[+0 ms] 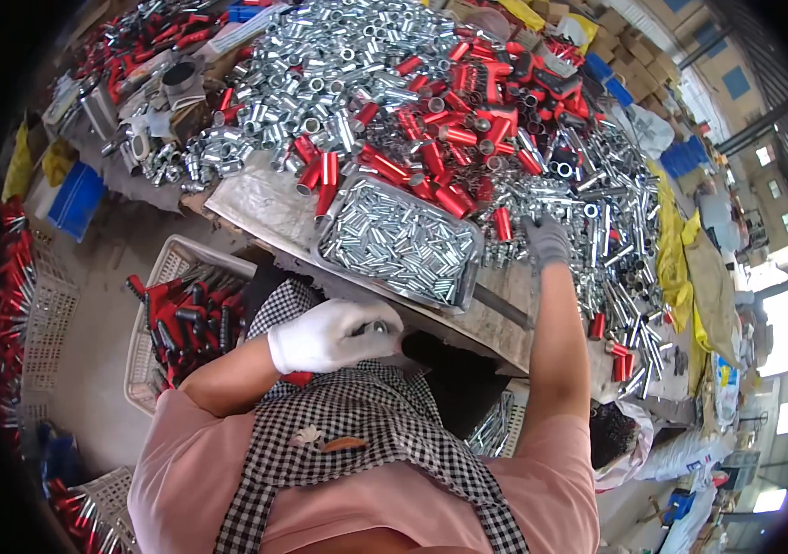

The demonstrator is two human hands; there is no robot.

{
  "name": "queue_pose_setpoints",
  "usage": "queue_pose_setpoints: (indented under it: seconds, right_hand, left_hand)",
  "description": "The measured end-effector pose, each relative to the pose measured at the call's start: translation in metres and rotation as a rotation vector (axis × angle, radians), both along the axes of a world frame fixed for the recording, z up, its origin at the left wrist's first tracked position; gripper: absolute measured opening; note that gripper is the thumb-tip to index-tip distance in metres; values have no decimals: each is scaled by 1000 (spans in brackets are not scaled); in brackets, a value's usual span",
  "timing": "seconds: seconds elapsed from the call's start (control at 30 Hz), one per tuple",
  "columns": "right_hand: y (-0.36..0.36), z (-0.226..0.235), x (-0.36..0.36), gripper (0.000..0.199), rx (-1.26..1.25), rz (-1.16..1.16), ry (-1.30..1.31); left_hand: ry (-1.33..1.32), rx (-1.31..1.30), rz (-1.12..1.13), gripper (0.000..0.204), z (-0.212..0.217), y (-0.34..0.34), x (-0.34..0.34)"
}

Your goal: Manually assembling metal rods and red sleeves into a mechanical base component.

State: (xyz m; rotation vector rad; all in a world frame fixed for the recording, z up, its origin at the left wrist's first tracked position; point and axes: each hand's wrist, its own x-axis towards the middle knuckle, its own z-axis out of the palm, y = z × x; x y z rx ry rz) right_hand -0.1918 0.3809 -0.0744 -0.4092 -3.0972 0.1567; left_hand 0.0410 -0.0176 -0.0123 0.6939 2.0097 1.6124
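My left hand [337, 336], in a white glove, is held in front of the apron with its fingers curled closed. A small dark metal part [374, 328] shows between the fingers; its exact kind is hard to make out. My right hand [549, 242], in a grey glove, reaches forward into a heap of small silver metal parts [571, 197]. Its fingers are stretched out and slightly apart, the tips among the pieces. Between the hands, nearer the left, a clear plastic tray [324, 242] full of short silver pins [399, 242] sits at the table edge.
Silver sockets [334, 65] and red metal sleeves [454, 134] are heaped across the table [260, 198]. A white crate [140, 355] of red-and-black tools stands on the floor at left, near a blue bin [75, 201]. Yellow sacks [676, 249] line the right side.
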Motion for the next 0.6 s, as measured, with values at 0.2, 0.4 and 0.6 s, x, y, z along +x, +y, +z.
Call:
queue_pose_setpoints:
  seconds: [0.2,0.4,0.6]
  right_hand:
    - [-20,-4,-34,45,111,108,-167]
    - [-29,25,16,32,-77,163,339]
    - [-133,108,137,18,-1398,635,6]
  left_hand:
    - [-54,4,24,25,-2,-4,4]
    - [-69,50,88,26,-16,-12,2]
    - [72,39,131,32,-44,-9,-11]
